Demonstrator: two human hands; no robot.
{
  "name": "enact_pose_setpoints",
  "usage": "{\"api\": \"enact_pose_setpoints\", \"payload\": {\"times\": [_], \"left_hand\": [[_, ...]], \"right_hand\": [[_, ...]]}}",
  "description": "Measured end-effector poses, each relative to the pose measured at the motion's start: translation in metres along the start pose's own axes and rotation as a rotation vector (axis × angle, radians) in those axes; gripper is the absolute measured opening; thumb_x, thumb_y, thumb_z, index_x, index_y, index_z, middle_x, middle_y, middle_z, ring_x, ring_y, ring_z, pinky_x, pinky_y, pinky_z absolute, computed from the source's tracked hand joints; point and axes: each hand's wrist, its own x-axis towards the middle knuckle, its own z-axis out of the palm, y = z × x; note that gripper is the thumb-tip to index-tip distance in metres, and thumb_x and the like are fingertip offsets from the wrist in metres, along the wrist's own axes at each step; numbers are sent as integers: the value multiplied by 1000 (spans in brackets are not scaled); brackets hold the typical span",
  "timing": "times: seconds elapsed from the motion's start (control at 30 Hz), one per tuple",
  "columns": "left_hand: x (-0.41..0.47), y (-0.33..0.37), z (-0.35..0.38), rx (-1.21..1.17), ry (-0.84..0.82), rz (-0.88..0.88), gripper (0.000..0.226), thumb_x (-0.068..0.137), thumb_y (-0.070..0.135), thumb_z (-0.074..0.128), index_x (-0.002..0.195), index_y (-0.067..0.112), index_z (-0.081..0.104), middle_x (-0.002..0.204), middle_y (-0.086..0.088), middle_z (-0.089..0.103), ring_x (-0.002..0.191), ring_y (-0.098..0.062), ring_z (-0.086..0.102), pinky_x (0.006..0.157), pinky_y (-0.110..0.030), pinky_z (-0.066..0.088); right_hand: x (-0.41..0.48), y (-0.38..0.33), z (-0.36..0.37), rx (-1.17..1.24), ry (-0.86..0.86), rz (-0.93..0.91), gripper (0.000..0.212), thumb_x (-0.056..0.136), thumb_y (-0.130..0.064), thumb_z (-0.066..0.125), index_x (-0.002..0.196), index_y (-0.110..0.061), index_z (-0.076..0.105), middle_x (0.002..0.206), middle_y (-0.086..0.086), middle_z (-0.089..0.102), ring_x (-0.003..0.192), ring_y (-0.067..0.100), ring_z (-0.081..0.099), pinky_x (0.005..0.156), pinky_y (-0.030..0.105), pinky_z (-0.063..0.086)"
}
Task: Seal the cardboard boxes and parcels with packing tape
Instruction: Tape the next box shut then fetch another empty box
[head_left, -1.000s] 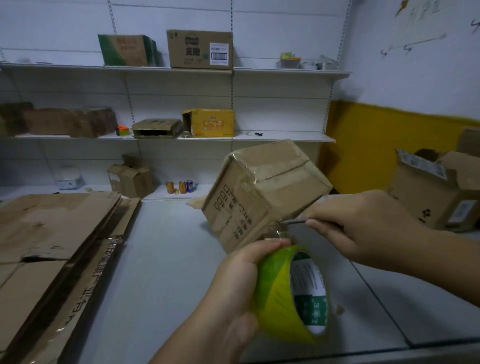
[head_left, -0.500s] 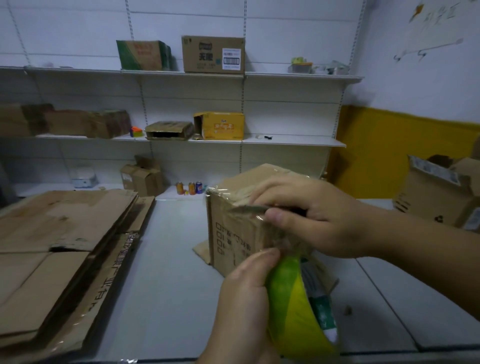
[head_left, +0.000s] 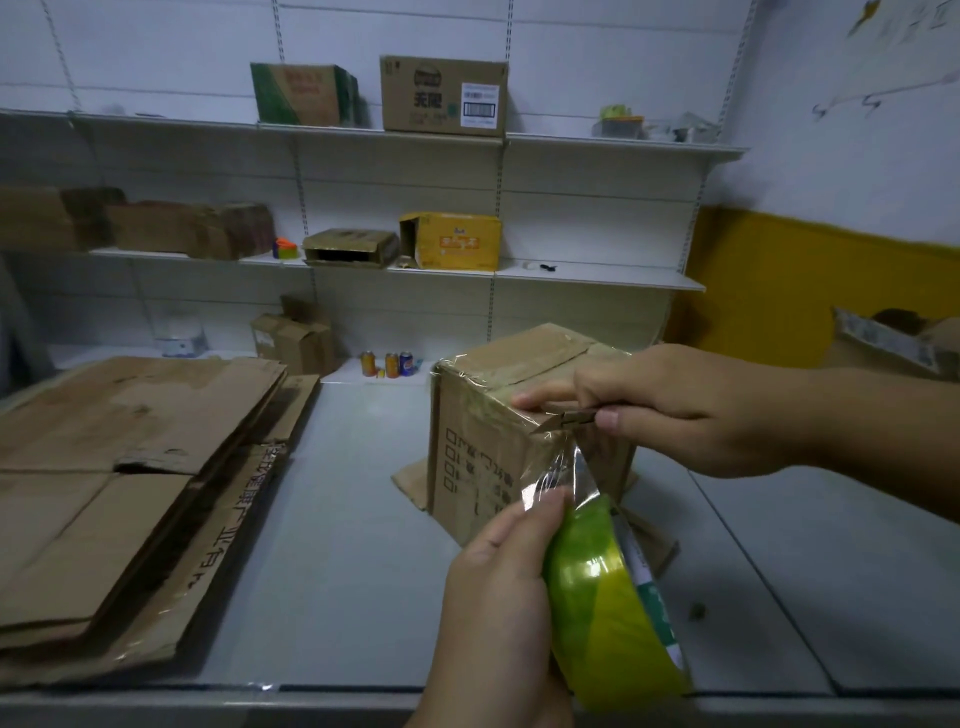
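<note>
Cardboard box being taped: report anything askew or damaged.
The cardboard box has rumpled clear tape bunched at its top left corner, and loose cardboard pieces jut out from under its base.

We face a white panelled far wall fitted with slotted metal uprights that carry long white shelves, an upper shelf and a middle shelf below it. On the right, a white side wall has a broad yellow band along its lower part. Near us spreads a pale grey surface under soft, even light.
</note>
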Motion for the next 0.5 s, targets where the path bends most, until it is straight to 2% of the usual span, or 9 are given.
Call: {"api": "enact_pose_setpoints", "payload": {"times": [0.03,0.07,0.13,0.2,0.27,0.37,0.43,0.5], "left_hand": [[-1,2,1,-9,2,5,12,80,15,67,77,10,78,77,-16,73,67,-29,70,53,-30,55],[-2,2,1,-14,6,20,13,80,15,66,78,9,77,74,-15,73,63,-26,70,49,-28,54],[-5,4,1,-21,10,46,14,82,13,64,78,7,76,66,-10,72,51,-18,67,41,-23,51],[-6,4,1,-16,3,62,15,82,11,63,75,7,76,60,-8,70,44,-15,64,37,-21,48],[-2,1,0,-18,2,45,18,79,13,66,65,9,77,60,-10,70,44,-17,64,38,-22,48],[6,-8,-7,-3,-22,23,11,70,20,69,63,20,77,73,-12,73,59,-22,69,50,-27,54],[11,-13,-13,47,-80,41,16,78,23,66,68,24,78,80,-8,74,73,-20,71,60,-26,55],[18,-18,-19,67,-92,47,22,84,23,63,68,22,78,79,-3,75,73,-13,71,58,-20,54]], "right_hand": [[1,-1,0,-30,9,-45,37,96,-31,39,95,-68,41,82,-41,48,76,-14,48,66,9,37],[3,-2,0,-56,9,-89,35,95,-30,40,98,-65,38,83,-44,46,76,-19,46,69,5,36],[3,2,2,-120,25,-148,24,94,-25,44,106,-42,33,92,-55,39,79,-29,41,69,-4,30],[1,11,6,-130,13,-161,7,93,-24,46,95,-28,42,100,-60,33,77,-28,40,68,-5,30],[-1,19,10,-120,35,-148,17,93,-28,46,77,-27,46,109,-60,32,72,-20,43,65,0,33],[1,26,18,-50,51,-135,22,94,-29,48,72,-27,45,128,-44,38,87,-15,52,73,2,33],[4,29,23,-56,76,-151,24,94,-27,49,71,-20,50,135,-25,44,98,-1,59,79,2,32],[4,32,28,-97,103,-173,23,94,-26,49,73,-16,53,135,-16,49,91,3,59,78,3,32]]}}
